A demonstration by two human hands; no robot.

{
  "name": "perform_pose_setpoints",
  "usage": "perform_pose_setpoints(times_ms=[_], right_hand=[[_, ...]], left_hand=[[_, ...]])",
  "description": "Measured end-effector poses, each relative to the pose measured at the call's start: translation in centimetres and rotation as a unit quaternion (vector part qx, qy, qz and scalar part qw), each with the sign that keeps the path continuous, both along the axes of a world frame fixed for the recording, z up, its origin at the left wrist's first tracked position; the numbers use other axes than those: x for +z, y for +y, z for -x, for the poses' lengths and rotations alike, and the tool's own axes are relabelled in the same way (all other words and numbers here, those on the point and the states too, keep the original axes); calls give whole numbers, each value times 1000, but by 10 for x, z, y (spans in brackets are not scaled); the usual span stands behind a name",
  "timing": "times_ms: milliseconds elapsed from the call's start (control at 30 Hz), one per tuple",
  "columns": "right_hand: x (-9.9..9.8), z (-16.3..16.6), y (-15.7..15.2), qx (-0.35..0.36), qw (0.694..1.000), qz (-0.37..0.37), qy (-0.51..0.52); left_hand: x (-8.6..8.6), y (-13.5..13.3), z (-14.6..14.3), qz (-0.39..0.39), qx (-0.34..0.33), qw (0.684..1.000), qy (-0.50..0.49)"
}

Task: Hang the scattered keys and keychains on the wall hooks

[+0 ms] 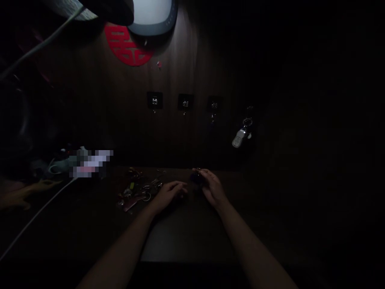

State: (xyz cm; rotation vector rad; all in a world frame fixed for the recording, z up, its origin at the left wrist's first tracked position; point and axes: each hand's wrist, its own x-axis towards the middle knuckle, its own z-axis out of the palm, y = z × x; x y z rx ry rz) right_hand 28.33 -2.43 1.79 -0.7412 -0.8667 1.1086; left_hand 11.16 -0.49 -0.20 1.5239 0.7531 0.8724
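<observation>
a dim room is viewed from above a pair of forearms, and the view is described here from left to right. at the far left, a yellowish object [27, 192] is lying beside a pale cable [39, 218], which is stretched diagonally towards a pixelated patch [92, 163] that hides whatever is behind it. on the dark wooden counter [186, 237], a loose pile of key rings and tags [135, 192] is spread out, just beside the left hand [170, 195]. that hand is held palm down and loosely curled, and nothing is seen in its grasp. to its right, a small dark key fob [197, 177] is held up at the fingertips of the right hand [213, 186], with a small metal ring showing at its top. the fob is located between the hands and nearer the right one, but its long axis cannot be made out in the gloom. higher up, on a dark wood-panelled wall [192, 136], a red paper-cut emblem [128, 46] is fixed beneath a pale rounded lamp [152, 16]. three black wall hooks [155, 100] are set in a row further down, and a white tag on a key ring [239, 139] is hung to their right.
</observation>
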Motion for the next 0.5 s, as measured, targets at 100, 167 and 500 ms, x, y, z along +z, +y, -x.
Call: perform_pose_setpoints(times_ms=[100,167,500], right_hand=[[1,-4,1,-20,1000,-6,19],[2,-6,1,-28,999,-10,34],[3,-19,11,-81,988,-20,128]], left_hand=[[-2,2,1,-2,-3,1000,2],[-3,3,1,-11,-8,1000,3],[-12,9,1,-46,-9,999,27]])
